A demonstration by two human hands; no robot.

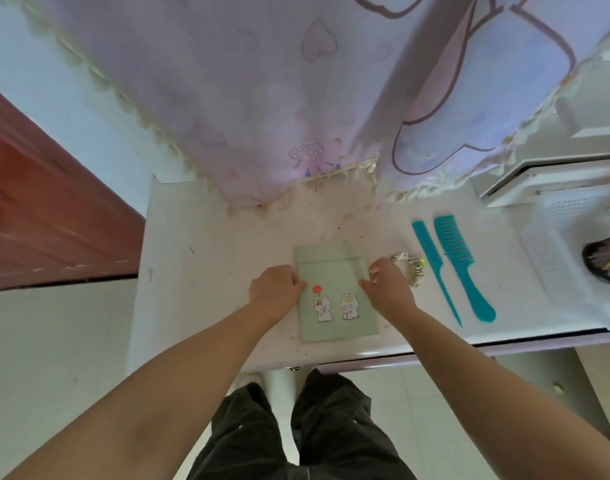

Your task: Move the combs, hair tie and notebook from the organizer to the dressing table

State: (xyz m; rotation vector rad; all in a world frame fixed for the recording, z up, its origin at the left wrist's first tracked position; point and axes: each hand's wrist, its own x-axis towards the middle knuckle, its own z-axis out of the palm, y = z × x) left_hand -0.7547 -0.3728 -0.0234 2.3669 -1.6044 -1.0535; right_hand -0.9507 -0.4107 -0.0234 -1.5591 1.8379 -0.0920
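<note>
Notebook [334, 299] flat on dressing table [199, 271], left hand [275, 286] and right hand [386, 284] pinching its side edges. Combs [452, 258], hair tie [409, 265] beside. Risk: second sheet underneath, maybe loose, slides when hands let go.

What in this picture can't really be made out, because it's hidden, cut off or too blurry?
All in the head view:
- Organizer: cut off by the right edge; the dark thing inside is too blurred to name.
- Hair tie: partly hidden behind the right hand.
- Notebook: both side edges are covered by the left hand and the right one; fingers curl out of sight.
- Whatever stands behind the pink cloth is hidden.
</note>
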